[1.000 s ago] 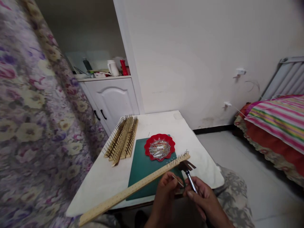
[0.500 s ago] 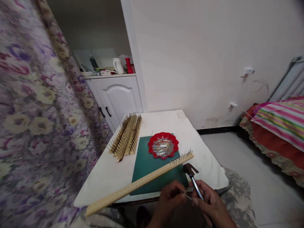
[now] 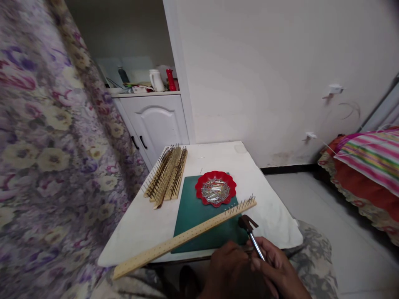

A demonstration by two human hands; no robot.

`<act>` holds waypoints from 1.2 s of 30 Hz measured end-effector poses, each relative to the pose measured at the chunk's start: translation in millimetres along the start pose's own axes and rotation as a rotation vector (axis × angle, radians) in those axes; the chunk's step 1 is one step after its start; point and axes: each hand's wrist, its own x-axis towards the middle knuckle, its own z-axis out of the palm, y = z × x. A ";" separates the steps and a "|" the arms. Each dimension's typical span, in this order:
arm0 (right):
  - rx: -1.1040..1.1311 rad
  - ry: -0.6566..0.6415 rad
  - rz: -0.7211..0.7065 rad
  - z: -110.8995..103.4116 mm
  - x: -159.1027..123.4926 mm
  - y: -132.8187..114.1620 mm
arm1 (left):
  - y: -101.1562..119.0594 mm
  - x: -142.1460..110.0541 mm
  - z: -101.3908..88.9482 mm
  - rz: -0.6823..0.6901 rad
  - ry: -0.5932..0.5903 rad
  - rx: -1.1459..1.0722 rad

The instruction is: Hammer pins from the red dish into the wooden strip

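Note:
My right hand [image 3: 277, 270] is closed around the metal handle of a small hammer [image 3: 251, 232], whose dark head hangs just in front of the nailed end of a long wooden strip [image 3: 183, 239]. The strip lies slantwise across a green cutting mat [image 3: 202, 220] and carries a short row of nails at its far right end. My left hand [image 3: 229, 268] is closed in a pinch beside the hammer handle; in earlier frames it held a thin nail, now hidden. A red scalloped dish [image 3: 215, 192] full of silver nails sits on the mat behind the strip.
A stack of wooden strips [image 3: 166, 176] bristling with nails lies at the back left of the white table [image 3: 140, 224]. A flowered curtain hangs at the left. Behind stand a white cabinet [image 3: 154, 124] and wall; a striped bed [image 3: 368, 162] is at the right.
Both hands drew back toward me and sank to the bottom edge. The nail pinched in my left hand is no longer visible. The view shifted a little.

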 end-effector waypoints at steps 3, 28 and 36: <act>-0.016 0.014 -0.008 -4.4 0.8 1.5 | -6.0 15.3 -14.0 0.059 0.103 0.205; -0.054 0.070 0.030 -11.9 -0.4 3.1 | -23.9 76.3 -19.6 0.127 0.305 0.535; -0.038 0.045 0.056 -4.4 4.9 -7.0 | -28.9 77.0 -20.4 0.139 0.310 0.574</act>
